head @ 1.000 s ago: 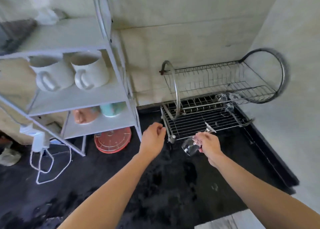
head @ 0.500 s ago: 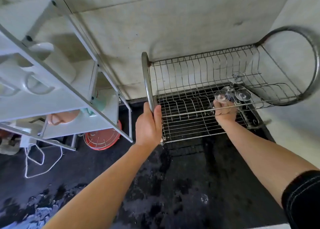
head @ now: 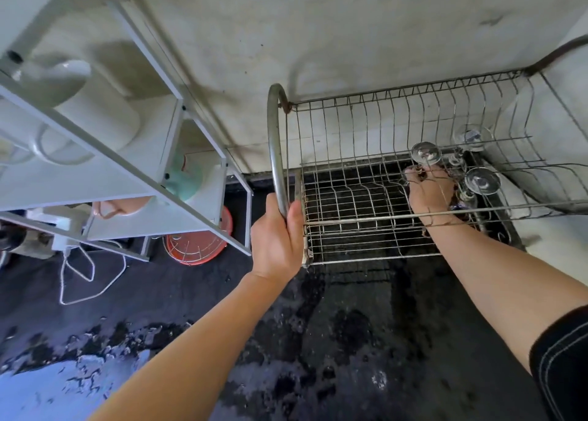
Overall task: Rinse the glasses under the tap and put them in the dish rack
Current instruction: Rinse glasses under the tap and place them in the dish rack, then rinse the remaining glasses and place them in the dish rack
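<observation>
A two-tier wire dish rack [head: 356, 204] stands on the dark wet counter against the wall. My left hand [head: 276, 242] grips the rack's curved metal end hoop [head: 274, 153]. My right hand [head: 428, 190] reaches under the upper tier into the lower tier and holds an upside-down stemmed glass [head: 425, 153], its round foot pointing up. Two more stemmed glasses stand inverted just to the right, one [head: 482, 180] beside my hand and one [head: 472, 137] further back. The bowl of the held glass is hidden by my fingers.
A white shelf unit [head: 105, 166] with white mugs [head: 95, 124] and coloured cups fills the left. An orange-red wire-covered dish [head: 197, 242] sits under it, and a white cable [head: 79, 274] trails on the counter. The counter [head: 318, 341] is black and wet; the wall is close on the right.
My right hand carried the glass from in front of the rack into its lower tier beside the other glasses. My left hand took hold of the rack's end hoop. The view moved closer.
</observation>
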A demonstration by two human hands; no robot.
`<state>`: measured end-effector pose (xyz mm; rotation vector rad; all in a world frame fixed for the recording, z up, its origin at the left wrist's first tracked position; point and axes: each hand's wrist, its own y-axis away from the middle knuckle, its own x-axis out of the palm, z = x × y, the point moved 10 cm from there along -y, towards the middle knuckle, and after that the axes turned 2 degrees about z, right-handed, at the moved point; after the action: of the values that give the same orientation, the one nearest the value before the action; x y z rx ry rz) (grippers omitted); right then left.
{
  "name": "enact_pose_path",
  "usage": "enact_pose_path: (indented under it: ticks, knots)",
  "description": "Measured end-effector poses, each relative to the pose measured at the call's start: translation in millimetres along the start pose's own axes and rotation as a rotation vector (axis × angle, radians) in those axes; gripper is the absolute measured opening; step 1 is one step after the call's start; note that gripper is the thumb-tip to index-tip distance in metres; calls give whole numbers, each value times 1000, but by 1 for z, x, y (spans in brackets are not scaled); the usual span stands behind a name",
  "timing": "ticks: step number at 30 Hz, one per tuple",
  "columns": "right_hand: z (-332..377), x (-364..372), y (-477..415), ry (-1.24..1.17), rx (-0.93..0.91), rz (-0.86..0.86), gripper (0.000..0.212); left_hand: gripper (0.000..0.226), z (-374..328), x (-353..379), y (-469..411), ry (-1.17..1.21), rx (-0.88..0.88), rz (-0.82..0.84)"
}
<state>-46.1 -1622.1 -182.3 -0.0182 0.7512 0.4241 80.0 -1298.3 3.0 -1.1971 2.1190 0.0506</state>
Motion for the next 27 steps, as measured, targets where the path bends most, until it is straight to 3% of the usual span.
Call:
enact_pose_path:
  ticks: [3, 7, 10, 14, 18, 27]
  knots:
    - [13, -21, 18, -9, -25, -70, 46, 41, 0, -1, 2, -10, -9, 16]
    - [14, -25, 58, 29, 14, -30, 47, 33, -1, -2, 3, -34, 4, 80]
    - [18, -10, 105, 74, 74, 82, 30, 28, 2, -9, 14, -80, 32, 160]
    - [37, 36, 190, 301, -28, 331, 24, 28, 50, -44, 60, -268, -21, 270]
    - [59, 91, 272, 391, -104, 469, 16, 19, 131, -117, 111, -462, -206, 342]
    - [206, 227, 453, 402, -437, 637, 17, 17, 230, -364, 219, -572, -437, 68]
